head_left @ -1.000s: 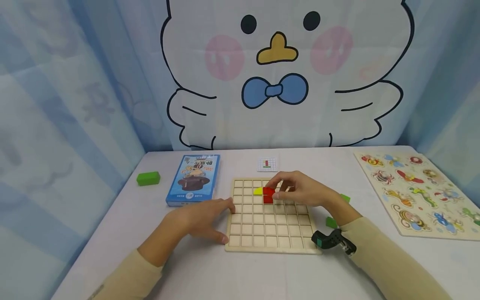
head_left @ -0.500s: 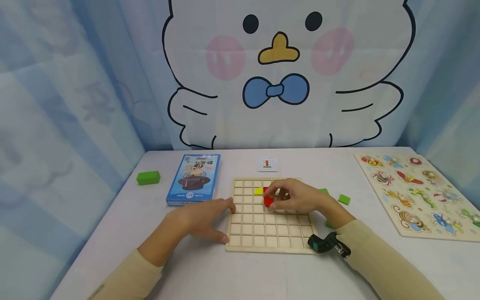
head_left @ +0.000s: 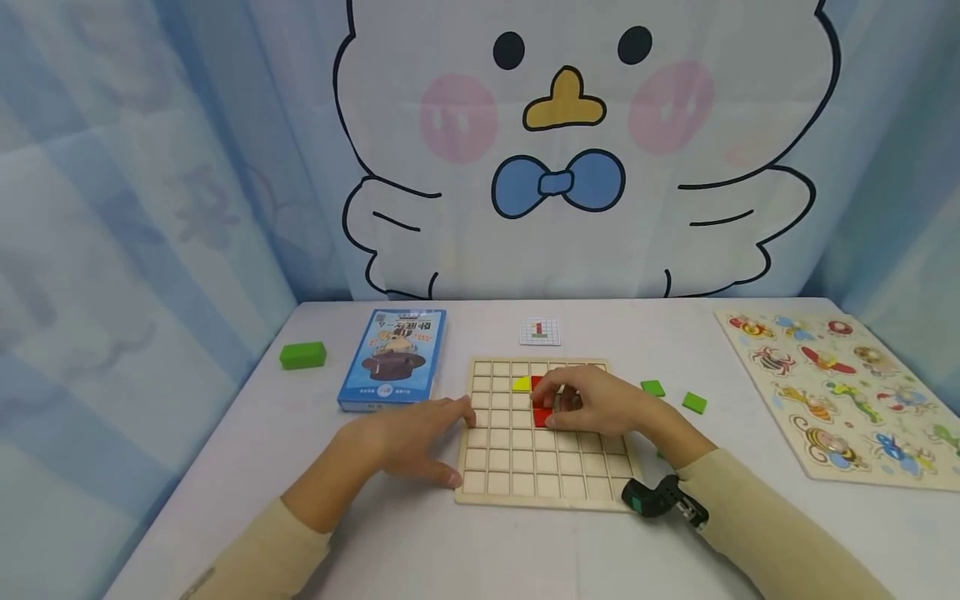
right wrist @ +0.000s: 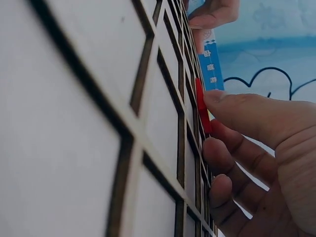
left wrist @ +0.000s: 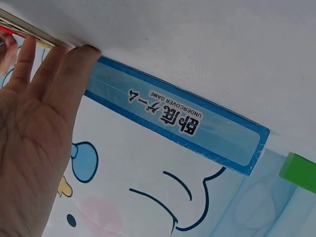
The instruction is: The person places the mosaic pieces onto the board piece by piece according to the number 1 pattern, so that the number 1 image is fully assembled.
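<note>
On the grid board (head_left: pixel 510 483), middle of its far half: red piece (head_left: pixel 542 417), partly covered by fingers; whether it is one piece or more I cannot tell.
Right hand (head_left: pixel 588 402): reaches in over the board's right edge; thumb and index finger close together, pinching the red piece, the other fingers bent.
Yellow piece (head_left: pixel 521 384): lies on the board just beside the red, toward the left edge.
Left hand (head_left: pixel 412 437): at the board's left edge, thumb and fingers spread apart; the thumb touches the near left corner, fingertips the edge farther up.
Green tiles (head_left: pixel 694 402): two lie on the worktop (head_left: pixel 525 558) off the board's right edge; a green sliver shows by the right wrist.
Card (head_left: pixel 540 332): between the board's far edge and the worktop's far edge, printed with a grid.
Blue box (head_left: pixel 392 358): near the board's far left corner.
Green block (head_left: pixel 303 355): beside the box, by the worktop's left edge.
Insect board (head_left: pixel 847 472): along the worktop's right edge.
</note>
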### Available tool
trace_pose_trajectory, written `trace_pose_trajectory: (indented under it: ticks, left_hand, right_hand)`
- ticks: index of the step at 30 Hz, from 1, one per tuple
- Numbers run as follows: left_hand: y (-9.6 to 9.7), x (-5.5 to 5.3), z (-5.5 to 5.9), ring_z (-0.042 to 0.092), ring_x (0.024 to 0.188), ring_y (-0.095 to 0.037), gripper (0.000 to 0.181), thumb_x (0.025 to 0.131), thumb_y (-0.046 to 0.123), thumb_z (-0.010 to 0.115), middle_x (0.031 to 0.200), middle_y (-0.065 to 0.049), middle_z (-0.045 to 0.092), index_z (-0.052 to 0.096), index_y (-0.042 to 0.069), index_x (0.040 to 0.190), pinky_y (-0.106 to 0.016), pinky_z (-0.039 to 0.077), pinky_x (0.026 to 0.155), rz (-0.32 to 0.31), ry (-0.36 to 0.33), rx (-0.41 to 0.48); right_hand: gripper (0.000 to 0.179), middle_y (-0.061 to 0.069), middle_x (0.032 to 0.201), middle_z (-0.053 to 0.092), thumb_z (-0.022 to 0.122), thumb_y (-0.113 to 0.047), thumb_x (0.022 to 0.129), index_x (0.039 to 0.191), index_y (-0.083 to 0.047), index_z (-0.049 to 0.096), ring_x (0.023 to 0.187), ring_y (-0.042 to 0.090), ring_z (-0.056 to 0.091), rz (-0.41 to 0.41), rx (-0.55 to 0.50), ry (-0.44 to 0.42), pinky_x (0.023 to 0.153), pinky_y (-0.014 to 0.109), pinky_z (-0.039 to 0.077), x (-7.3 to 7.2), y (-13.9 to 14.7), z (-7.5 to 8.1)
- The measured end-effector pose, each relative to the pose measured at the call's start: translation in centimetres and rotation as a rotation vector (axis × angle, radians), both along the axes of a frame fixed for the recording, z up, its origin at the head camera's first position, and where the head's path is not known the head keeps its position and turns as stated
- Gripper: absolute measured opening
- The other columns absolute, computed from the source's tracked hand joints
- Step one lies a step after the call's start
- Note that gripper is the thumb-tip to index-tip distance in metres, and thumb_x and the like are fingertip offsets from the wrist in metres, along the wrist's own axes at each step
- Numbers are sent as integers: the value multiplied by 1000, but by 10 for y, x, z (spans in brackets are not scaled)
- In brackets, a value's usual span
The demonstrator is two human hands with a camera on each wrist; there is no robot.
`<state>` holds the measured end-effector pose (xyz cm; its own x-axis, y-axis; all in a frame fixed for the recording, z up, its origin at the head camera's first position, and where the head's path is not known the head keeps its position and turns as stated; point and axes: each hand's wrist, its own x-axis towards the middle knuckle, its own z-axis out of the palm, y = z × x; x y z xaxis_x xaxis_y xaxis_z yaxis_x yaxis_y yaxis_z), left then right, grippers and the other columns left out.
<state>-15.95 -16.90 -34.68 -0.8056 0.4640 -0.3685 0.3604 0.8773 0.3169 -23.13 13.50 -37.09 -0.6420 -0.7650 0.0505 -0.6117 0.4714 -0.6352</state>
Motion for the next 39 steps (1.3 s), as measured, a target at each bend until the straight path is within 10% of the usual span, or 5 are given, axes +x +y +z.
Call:
trace_pose_trajectory:
  ticks: [23, 39]
  left_hand:
    - [1, -1, 3, 54, 126, -15, 64, 80, 50, 86, 148, 3, 55, 49, 35, 131, -42, 46, 112, 14, 3, 9]
    - [2, -5, 0, 54, 130, -16, 67, 78, 53, 86, 149, 2, 55, 51, 36, 132, -44, 45, 114, 15, -11, 15]
  right_hand:
    - [28, -4, 109, 69, 70, -25, 99, 126, -15, 68, 97, 13, 68, 10, 32, -63, 88, 32, 58, 3, 17, 21]
    - [29, 0, 106, 72, 71, -12, 98, 126, -11, 67, 94, 12, 64, -61, 25, 96, 78, 29, 58, 2, 63, 29]
